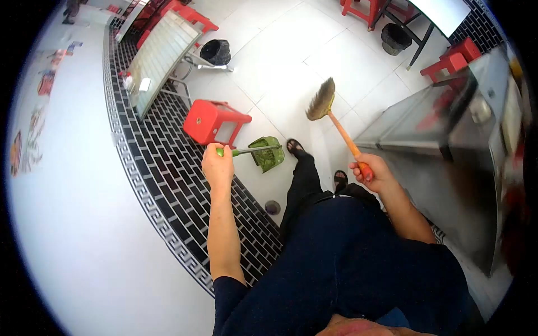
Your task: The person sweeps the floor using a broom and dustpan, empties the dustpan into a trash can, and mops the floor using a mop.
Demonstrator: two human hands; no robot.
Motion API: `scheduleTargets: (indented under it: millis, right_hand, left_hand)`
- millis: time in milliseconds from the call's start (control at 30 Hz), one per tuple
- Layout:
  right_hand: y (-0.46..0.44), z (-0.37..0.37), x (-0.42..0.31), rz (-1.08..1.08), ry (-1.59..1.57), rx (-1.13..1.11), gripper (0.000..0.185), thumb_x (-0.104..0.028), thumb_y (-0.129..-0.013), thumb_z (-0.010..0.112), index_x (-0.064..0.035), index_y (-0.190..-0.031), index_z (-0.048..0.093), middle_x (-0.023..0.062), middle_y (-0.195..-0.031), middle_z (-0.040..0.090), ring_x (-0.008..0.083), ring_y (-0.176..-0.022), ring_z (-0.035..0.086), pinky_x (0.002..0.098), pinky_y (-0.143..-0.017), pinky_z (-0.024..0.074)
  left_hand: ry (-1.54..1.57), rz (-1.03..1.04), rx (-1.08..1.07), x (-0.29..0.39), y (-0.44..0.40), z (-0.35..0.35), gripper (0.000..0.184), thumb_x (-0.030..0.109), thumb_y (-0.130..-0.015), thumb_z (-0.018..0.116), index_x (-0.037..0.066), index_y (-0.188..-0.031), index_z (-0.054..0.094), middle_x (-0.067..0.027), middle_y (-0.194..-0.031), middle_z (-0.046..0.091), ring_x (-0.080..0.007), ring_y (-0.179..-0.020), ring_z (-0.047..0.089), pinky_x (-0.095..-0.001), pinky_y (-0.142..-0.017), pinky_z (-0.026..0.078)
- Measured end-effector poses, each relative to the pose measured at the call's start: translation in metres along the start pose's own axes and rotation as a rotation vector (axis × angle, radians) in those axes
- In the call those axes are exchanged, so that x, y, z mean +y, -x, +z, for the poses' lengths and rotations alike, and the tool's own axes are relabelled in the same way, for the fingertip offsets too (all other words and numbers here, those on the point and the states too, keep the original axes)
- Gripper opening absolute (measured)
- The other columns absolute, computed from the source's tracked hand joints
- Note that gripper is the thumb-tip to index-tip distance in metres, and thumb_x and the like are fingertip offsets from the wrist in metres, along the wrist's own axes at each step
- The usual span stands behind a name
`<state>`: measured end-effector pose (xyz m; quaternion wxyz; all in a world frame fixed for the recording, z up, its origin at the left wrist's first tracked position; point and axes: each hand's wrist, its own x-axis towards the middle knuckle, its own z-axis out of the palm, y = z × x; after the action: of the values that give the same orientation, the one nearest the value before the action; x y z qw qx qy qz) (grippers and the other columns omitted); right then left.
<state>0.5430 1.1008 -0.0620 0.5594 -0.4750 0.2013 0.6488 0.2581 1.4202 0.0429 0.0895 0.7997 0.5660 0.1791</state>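
**Both tools in hand, broom and dustpan apart**

Our left hand (218,167) is closed around the green grip at the top of the dustpan (271,160) handle. The pan is low down, just beside our sandal (295,148) and near the red stool (200,121). Our right hand (378,173) is wrapped around the orange handle of the broom (344,133), close to its red end. The broom slants away from us, its bristles (322,99) pointing out over the white floor (283,42), well apart from the pan.

As for how far along we are, both tools are taken up and ready to use, and that much is done. The bristles and pan are not together, so nothing is being brushed in at this moment. We see darker patches inside the pan, but cannot tell whether they are dirt or just marks and shadow, so we cannot say that anything has been gathered. No distinct heap shows on the tiles either, though glare hides fine detail. Neither tool has been put away. We judge the work to be unfinished, but how much of it is left, this view does not show.
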Motion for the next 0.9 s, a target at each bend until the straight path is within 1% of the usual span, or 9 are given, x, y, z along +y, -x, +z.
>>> scheduleTargets:
  millis: [133, 267, 333, 467, 500, 600, 633, 767, 900]
  right_hand:
    - [-0.068, 0.03, -0.06, -0.024, -0.121, 0.083, 0.026, -0.018, -0.094, 0.062, 0.0003, -0.11, 0.053, 0.0144, -0.09, 0.064, 0.0138, -0.061, 0.057, 0.0259, -0.05, 0.0471]
    - [-0.193, 0.001, -0.049, -0.07, -0.077, -0.042, 0.022, -0.016, -0.094, 0.059, 0.0057, -0.092, 0.059, 0.0147, -0.075, 0.062, 0.0162, -0.056, 0.055, 0.0264, -0.044, 0.0459]
    - [-0.202, -0.007, -0.058, -0.098, -0.281, 0.172, 0.021, -0.015, -0.097, 0.056, 0.0056, -0.099, 0.055, 0.0158, -0.086, 0.064, 0.0163, -0.053, 0.055, 0.0259, -0.047, 0.0494]
    - [-0.229, 0.05, -0.152, -0.009, -0.519, 0.48, 0.019, -0.012, -0.099, 0.055, 0.0039, -0.106, 0.048, 0.0176, -0.092, 0.065, 0.0169, -0.055, 0.056, 0.0284, -0.048, 0.0509]
    - [-0.236, 0.052, -0.167, -0.046, -0.557, 0.563, 0.012, -0.008, -0.098, 0.056, 0.0029, -0.098, 0.051, 0.0162, -0.081, 0.063, 0.0188, -0.055, 0.057, 0.0294, -0.05, 0.0537]
    - [-0.337, 0.053, -0.2, -0.081, -0.632, 0.594, 0.015, -0.005, -0.097, 0.058, 0.0005, -0.085, 0.052, 0.0128, -0.065, 0.056, 0.0211, -0.054, 0.057, 0.0311, -0.052, 0.0565]
    - [-0.367, 0.061, -0.218, -0.073, -0.662, 0.657, 0.026, -0.004, -0.097, 0.057, -0.0022, -0.072, 0.047, 0.0094, -0.054, 0.045, 0.0225, -0.054, 0.057, 0.0319, -0.053, 0.0577]
    - [-0.473, 0.071, -0.321, 0.07, -0.919, 0.619, 0.03, 0.001, -0.095, 0.052, -0.0055, -0.068, 0.04, 0.0055, -0.051, 0.035, 0.0187, -0.046, 0.046, 0.032, -0.051, 0.0561]
    - [-0.537, 0.121, -0.458, 0.111, -0.894, 0.573, 0.036, 0.002, -0.094, 0.051, -0.0085, -0.063, 0.036, 0.0027, -0.051, 0.033, 0.0158, -0.043, 0.041, 0.0283, -0.048, 0.0529]
  left_hand:
    - [-0.03, 0.16, -0.034, 0.015, -0.138, 0.012, 0.018, 0.02, -0.085, 0.072, 0.004, -0.092, 0.066, -0.0194, -0.092, 0.069, -0.0399, -0.088, 0.066, -0.0475, -0.078, 0.051]
    - [0.069, 0.207, -0.125, -0.001, -0.274, 0.058, 0.019, 0.017, -0.084, 0.071, 0.005, -0.097, 0.067, -0.0182, -0.1, 0.07, -0.0392, -0.094, 0.065, -0.0476, -0.084, 0.052]
    - [0.018, 0.272, -0.155, 0.042, -0.321, 0.09, 0.025, 0.011, -0.083, 0.071, 0.001, -0.105, 0.066, -0.0199, -0.102, 0.069, -0.0388, -0.095, 0.066, -0.0466, -0.085, 0.052]
    - [0.119, 0.356, -0.175, 0.097, -0.436, 0.145, 0.026, 0.01, -0.082, 0.071, 0.0, -0.105, 0.066, -0.0204, -0.1, 0.068, -0.0381, -0.094, 0.066, -0.0468, -0.084, 0.052]
    - [0.172, 0.428, -0.189, 0.103, -0.456, 0.17, 0.025, 0.008, -0.081, 0.071, 0.0, -0.104, 0.066, -0.0197, -0.099, 0.068, -0.0383, -0.093, 0.066, -0.0466, -0.083, 0.051]
    - [0.119, 0.436, -0.241, 0.128, -0.545, 0.212, 0.024, 0.008, -0.081, 0.071, 0.001, -0.103, 0.066, -0.019, -0.099, 0.067, -0.0385, -0.093, 0.065, -0.0459, -0.083, 0.051]
    - [0.111, 0.408, -0.254, 0.143, -0.572, 0.215, 0.021, 0.008, -0.081, 0.071, 0.001, -0.1, 0.065, -0.0184, -0.097, 0.067, -0.0385, -0.093, 0.065, -0.0453, -0.083, 0.051]
    - [0.142, 0.431, -0.222, 0.177, -0.702, 0.249, 0.018, 0.007, -0.081, 0.071, 0.002, -0.097, 0.064, -0.0175, -0.096, 0.066, -0.0376, -0.092, 0.064, -0.0448, -0.083, 0.051]
    - [0.219, 0.434, -0.219, 0.251, -0.817, 0.246, 0.02, 0.007, -0.081, 0.073, 0.003, -0.098, 0.063, -0.0167, -0.098, 0.065, -0.038, -0.09, 0.064, -0.0451, -0.08, 0.051]
